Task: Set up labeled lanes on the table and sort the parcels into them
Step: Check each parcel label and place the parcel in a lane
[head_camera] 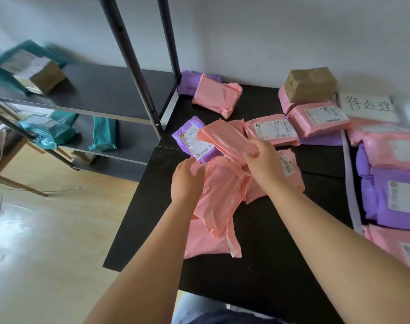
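Our right hand (263, 160) pinches a pink bag (225, 140) by its end, thumb and fingers tight on it, and holds it up over the middle of the black table (269, 253). Under it lies a pink pile (220, 195) of more bags. Our left hand (187, 181) rests on that pile with bent fingers; we cannot tell if it grips. A purple bag (190, 136) lies just behind. Far right are a paper sign (368, 107) and a brown box (310, 84). A shelf (94, 90) stands left.
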{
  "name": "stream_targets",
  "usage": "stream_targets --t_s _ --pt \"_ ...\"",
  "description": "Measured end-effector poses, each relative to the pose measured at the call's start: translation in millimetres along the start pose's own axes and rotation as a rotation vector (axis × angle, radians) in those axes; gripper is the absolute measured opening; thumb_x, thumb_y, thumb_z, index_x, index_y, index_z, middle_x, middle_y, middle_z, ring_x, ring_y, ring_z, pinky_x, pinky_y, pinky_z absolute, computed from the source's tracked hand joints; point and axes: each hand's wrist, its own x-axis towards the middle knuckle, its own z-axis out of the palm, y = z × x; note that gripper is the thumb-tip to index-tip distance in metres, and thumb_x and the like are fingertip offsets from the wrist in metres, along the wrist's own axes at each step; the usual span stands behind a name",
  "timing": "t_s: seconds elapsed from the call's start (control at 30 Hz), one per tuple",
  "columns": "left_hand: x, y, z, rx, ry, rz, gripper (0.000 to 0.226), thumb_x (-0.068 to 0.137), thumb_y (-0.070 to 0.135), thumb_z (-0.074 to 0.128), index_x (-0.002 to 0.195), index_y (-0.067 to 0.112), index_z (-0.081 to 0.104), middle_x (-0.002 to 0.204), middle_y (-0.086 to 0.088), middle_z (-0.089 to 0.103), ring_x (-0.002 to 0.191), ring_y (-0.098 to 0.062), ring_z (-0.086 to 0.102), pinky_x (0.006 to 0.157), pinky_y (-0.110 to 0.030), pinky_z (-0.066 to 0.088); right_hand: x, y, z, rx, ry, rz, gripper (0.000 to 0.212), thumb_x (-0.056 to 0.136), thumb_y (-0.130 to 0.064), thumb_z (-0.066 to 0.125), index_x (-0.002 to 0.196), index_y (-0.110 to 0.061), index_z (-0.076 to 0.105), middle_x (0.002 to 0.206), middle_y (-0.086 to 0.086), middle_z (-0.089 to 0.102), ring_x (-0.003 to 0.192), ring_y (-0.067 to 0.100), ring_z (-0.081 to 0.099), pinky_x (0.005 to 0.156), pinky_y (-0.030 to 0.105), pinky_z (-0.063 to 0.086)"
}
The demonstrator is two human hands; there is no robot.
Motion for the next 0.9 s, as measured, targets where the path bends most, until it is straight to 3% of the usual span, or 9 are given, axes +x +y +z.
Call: stream_targets --t_s 0.1,0.2,0.23,0.33,0.47,0.63,0.77,0.83,0.9 --pt "-13.0 -10.7 -4.8 0.0 -0.051 -0.004 0.039 0.098 0.02 0.056 0.137 0.029 0.056 0.14 0.001 0.057 0.118 -0.019 0.059 0.081 -0.025 0.048 -32.6 4.8 -1.6 0.028 0.061 0.021 0.037 0.097 -0.022 0.061 0.134 -0.021 0.058 0.124 -0.002 0.064 0.111 0.013 0.062 0.085 0.025 0.05" --pt "-27.9 -30.0 -14.5 0.093 -0.135 -0.003 0.05 0.094 0.002 0.047 0.134 0.03 0.06 0.135 0.0 0.06 0.098 -0.016 0.062 0.061 -0.019 0.048 -67.9 13.3 3.2 0.063 0.08 0.106 0.038 0.098 -0.026 0.061 0.135 -0.021 0.056 0.13 -0.003 0.061 0.115 0.01 0.058 0.086 0.023 0.045" --pt "-33.4 -36.3 -18.2 0.133 -0.157 0.021 0.054 0.092 -0.003 0.046 0.132 0.03 0.061 0.134 0.0 0.061 0.098 -0.016 0.062 0.061 -0.021 0.052 -78.5 16.8 7.2 0.056 0.081 0.135 0.038 0.098 -0.028 0.06 0.135 -0.022 0.056 0.131 -0.002 0.06 0.114 0.009 0.058 0.086 0.022 0.046" --pt "-44.0 -52.9 -26.9 0.298 -0.165 0.172 0.052 0.088 -0.004 0.058 0.131 0.025 0.064 0.129 -0.002 0.064 0.115 -0.024 0.06 0.093 -0.036 0.052 -103.0 23.1 24.8 -0.005 0.088 0.181 0.034 0.097 -0.03 0.062 0.13 -0.026 0.058 0.127 -0.004 0.062 0.096 -0.001 0.051 0.068 0.01 0.034" --pt "-42.1 -70.5 -28.9 0.468 -0.162 0.381 0.054 0.088 0.008 0.072 0.138 0.024 0.058 0.135 0.003 0.062 0.13 -0.024 0.048 0.112 -0.04 0.034 -125.2 23.2 47.8 -0.05 0.039 0.226 0.04 0.095 -0.03 0.064 0.135 -0.029 0.054 0.133 -0.007 0.059 0.115 0.008 0.058 0.078 0.018 0.038" --pt "-38.4 -73.2 -30.2 0.59 -0.179 0.491 0.052 0.09 0.023 0.073 0.138 0.03 0.056 0.127 0.005 0.066 0.123 -0.023 0.052 0.112 -0.039 0.033 -142.0 18.7 62.7 -0.111 -0.028 0.258 0.049 0.096 -0.03 0.063 0.143 -0.03 0.048 0.142 -0.006 0.055 0.127 0.015 0.056 0.086 0.023 0.04" --pt "-40.8 -68.1 -38.2 0.551 -0.179 0.597 0.044 0.09 0.019 0.069 0.133 0.026 0.062 0.117 0.004 0.071 0.117 -0.024 0.056 0.111 -0.036 0.028 -148.8 12.6 59.4 -0.123 -0.037 0.221 0.051 0.095 -0.026 0.064 0.143 -0.028 0.048 0.141 -0.006 0.055 0.127 0.014 0.056 0.088 0.022 0.038" --pt "-43.9 -59.8 -44.6 0.491 -0.16 0.645 0.038 0.089 0.015 0.066 0.126 0.024 0.068 0.11 0.003 0.073 0.113 -0.025 0.058 0.109 -0.036 0.028 -151.0 7.2 52.8 -0.109 -0.022 0.21 0.05 0.094 -0.024 0.064 0.142 -0.029 0.049 0.138 -0.006 0.057 0.119 0.011 0.058 0.087 0.02 0.04" --pt "-47.7 -47.3 -52.0 0.449 -0.147 0.675 0.033 0.091 0.018 0.063 0.122 0.024 0.07 0.109 0.005 0.074 0.112 -0.023 0.059 0.109 -0.036 0.028 -151.8 0.4 43.4 -0.036 -0.003 0.203 0.048 0.093 -0.025 0.065 0.139 -0.03 0.051 0.13 -0.007 0.059 0.099 0.002 0.058 0.077 0.015 0.039"
